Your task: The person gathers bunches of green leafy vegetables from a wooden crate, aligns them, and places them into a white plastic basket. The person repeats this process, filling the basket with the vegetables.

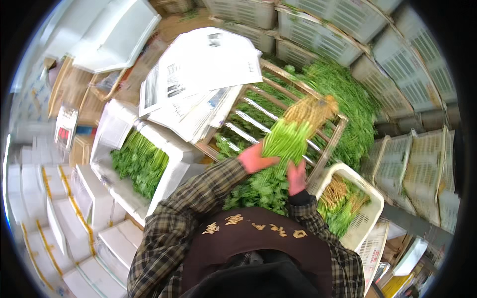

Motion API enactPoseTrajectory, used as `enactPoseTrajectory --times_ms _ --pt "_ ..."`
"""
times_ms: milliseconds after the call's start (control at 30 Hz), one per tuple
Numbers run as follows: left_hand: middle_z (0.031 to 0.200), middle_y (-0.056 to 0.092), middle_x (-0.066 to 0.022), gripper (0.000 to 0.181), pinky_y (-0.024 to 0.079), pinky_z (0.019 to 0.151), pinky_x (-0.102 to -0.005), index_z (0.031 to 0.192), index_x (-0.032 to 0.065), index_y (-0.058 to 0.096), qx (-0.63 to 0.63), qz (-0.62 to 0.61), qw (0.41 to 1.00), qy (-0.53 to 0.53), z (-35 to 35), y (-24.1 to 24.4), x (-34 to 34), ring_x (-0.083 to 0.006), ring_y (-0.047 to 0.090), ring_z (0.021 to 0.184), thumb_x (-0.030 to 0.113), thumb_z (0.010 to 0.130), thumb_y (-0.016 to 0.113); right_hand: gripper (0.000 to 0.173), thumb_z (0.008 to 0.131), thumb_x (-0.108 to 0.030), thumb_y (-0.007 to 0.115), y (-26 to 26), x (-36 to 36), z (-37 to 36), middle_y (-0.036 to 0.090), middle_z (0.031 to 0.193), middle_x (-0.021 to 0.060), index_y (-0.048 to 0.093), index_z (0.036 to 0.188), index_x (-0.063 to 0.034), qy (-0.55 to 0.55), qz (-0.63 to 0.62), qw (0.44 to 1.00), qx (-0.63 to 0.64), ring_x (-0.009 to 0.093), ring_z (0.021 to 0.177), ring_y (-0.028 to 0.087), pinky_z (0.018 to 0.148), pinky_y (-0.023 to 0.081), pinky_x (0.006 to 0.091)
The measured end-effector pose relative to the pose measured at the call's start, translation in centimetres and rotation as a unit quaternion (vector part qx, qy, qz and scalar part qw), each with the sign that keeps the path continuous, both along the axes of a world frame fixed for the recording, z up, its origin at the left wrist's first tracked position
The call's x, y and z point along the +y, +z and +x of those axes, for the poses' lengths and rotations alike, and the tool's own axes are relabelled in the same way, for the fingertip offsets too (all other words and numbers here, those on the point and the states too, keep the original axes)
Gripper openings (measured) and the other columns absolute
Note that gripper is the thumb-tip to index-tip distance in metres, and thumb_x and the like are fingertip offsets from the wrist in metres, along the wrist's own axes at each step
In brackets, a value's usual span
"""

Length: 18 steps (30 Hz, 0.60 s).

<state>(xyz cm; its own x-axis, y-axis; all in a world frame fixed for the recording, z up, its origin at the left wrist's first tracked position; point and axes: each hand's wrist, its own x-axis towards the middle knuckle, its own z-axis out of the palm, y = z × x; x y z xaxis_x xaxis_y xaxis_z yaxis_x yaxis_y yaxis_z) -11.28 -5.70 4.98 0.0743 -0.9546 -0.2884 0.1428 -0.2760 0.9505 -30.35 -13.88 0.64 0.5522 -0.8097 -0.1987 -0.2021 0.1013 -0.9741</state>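
Observation:
A thick bunch of leafy green herbs (287, 143) lies across a slatted rack (242, 126). Its tan roots point away from me and its leaves spread towards my apron. My left hand (257, 158), in a pink glove, grips the stems from the left. On the right side of the same bunch, my right hand (296, 178), also gloved in pink, is closed around the stems lower down. Loose greens show beneath the slats, and the leafy end hides part of the rack's near edge.
Printed paper sheets (208, 63) cover the rack's far left. A white foam box (175, 145) with greens stands left, a cream plastic crate (372, 190) with rooted bunches right. A heap of greens (346, 100) lies behind, before stacked crates (320, 29). Foam boxes (70, 219) are stacked lower left.

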Motion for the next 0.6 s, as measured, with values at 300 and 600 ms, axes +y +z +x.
enactPoseTrajectory --times_ms 300,600 --pt "0.123 0.062 -0.0192 0.090 0.046 0.098 -0.0375 0.147 -0.0009 0.030 -0.140 -0.047 0.983 0.112 5.3 6.8 5.7 -0.0268 0.061 0.110 0.038 0.079 0.075 0.050 0.100 -0.013 0.050 8.3 1.9 6.8 0.052 0.130 0.0111 0.035 0.145 0.0003 -0.001 -0.075 0.992 -0.105 0.020 0.110 0.051 0.093 0.042 0.0312" --pt "0.127 0.059 -0.0099 0.080 0.042 0.103 -0.0330 0.142 -0.0020 0.040 -0.187 -0.052 0.920 0.342 23.3 13.4 39.1 -0.0175 0.054 0.118 0.006 0.072 0.079 0.065 0.085 0.006 0.058 13.2 28.0 29.6 0.048 0.131 0.0113 0.030 0.144 0.0000 0.409 0.150 0.861 -0.262 0.019 0.117 0.050 0.099 0.043 0.0327"
